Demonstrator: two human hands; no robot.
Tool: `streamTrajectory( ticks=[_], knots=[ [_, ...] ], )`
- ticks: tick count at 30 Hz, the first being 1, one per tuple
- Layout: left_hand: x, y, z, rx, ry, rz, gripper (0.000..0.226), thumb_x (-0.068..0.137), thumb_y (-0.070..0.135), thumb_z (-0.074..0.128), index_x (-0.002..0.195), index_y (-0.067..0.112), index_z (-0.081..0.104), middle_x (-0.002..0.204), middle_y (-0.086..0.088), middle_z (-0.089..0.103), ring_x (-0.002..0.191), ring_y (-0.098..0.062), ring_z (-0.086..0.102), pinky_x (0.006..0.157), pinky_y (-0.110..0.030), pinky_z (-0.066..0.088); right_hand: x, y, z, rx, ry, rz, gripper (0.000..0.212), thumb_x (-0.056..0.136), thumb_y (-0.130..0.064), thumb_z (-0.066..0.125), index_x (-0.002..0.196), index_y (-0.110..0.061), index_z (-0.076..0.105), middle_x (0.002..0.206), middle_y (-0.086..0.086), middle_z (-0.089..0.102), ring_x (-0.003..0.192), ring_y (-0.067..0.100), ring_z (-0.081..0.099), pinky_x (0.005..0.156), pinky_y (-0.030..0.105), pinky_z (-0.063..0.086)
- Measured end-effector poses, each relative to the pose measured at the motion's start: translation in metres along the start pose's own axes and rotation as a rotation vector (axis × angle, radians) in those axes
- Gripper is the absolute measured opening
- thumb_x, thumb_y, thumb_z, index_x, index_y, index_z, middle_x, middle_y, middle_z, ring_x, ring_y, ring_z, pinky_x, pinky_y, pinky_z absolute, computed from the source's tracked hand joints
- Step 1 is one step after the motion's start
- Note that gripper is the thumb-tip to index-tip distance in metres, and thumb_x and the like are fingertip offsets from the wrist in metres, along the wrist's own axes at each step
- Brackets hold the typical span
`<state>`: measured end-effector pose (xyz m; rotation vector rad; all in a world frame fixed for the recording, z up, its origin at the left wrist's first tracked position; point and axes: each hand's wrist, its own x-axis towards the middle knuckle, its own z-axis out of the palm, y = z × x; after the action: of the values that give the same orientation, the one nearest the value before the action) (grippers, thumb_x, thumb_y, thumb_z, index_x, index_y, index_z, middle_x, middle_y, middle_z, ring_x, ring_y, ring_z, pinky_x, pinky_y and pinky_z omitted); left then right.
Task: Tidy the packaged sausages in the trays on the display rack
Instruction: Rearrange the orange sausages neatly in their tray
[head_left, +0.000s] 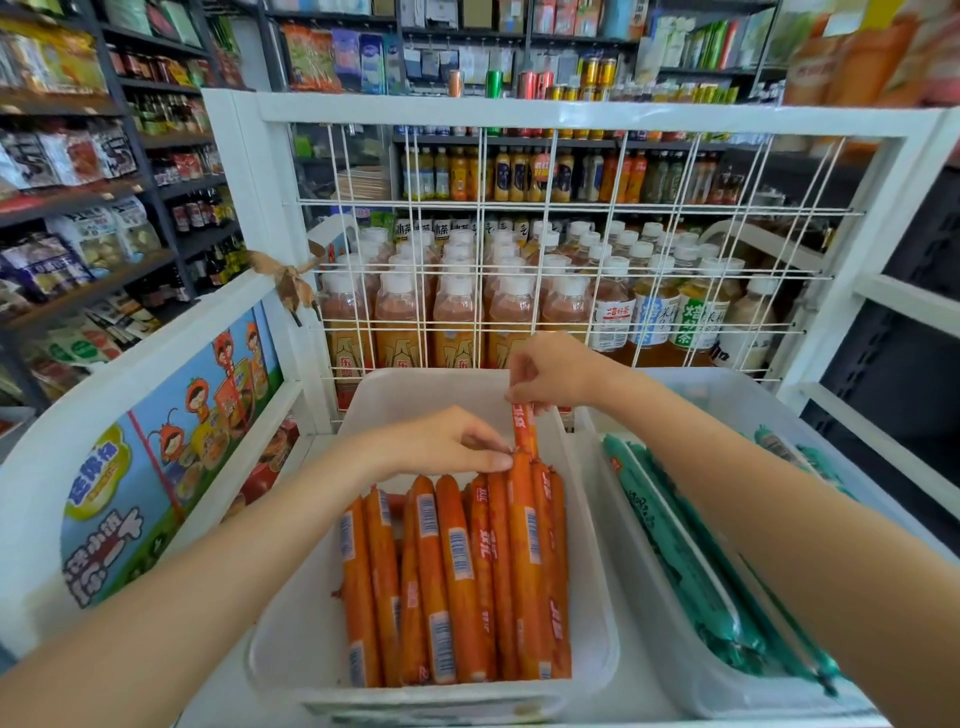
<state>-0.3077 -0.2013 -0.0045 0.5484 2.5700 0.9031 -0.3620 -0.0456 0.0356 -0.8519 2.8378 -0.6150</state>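
Note:
A white plastic tray holds several orange packaged sausages lying side by side, lengthwise. My right hand pinches the top end of one orange sausage that stands upright at the far end of the row. My left hand pinches the far tip of a lying sausage just below it. To the right, a second white tray holds several green packaged sausages, partly hidden by my right forearm.
A white wire grid closes the back of the white display rack, with bottled drinks behind it. A rack side panel with cartoon pictures stands on the left. Shop shelves of snacks line the left wall.

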Motion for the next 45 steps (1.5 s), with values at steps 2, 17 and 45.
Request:
streamTrajectory(
  ticks=[2,17,45],
  knots=[
    [-0.002,0.002,0.001,0.019,0.003,0.01,0.034,0.092,0.028,0.051,0.122,0.014,0.058,0.117,0.005,0.059,0.103,-0.003,0.051,0.078,-0.006,0.041,-0.002,-0.003,-0.004,0.022,-0.001,-0.003,0.012,0.084,-0.02,0.066,0.084,-0.01,0.059,0.06,-0.005,0.06,0.049,0.0,0.056,0.046,0.006,0.04],
    [-0.012,0.025,-0.012,-0.38,0.494,0.198,0.022,0.085,0.019,0.062,0.107,0.02,0.063,0.104,0.008,0.066,0.095,-0.001,0.061,0.085,-0.016,0.048,-0.024,-0.027,-0.044,0.616,0.428,-0.091,0.019,0.078,-0.009,0.071,0.091,-0.011,0.058,0.077,0.0,0.061,0.063,0.011,0.06,0.059,0.014,0.052],
    [-0.049,0.026,-0.024,-0.454,0.679,0.206,0.011,0.085,0.013,0.061,0.094,0.015,0.066,0.089,0.006,0.068,0.079,-0.001,0.066,0.072,-0.017,0.054,-0.037,-0.038,-0.033,1.146,0.101,-0.175,0.016,0.089,-0.008,0.055,0.1,-0.004,0.065,0.088,0.006,0.071,0.083,0.015,0.068,0.073,0.021,0.055]
  ],
)
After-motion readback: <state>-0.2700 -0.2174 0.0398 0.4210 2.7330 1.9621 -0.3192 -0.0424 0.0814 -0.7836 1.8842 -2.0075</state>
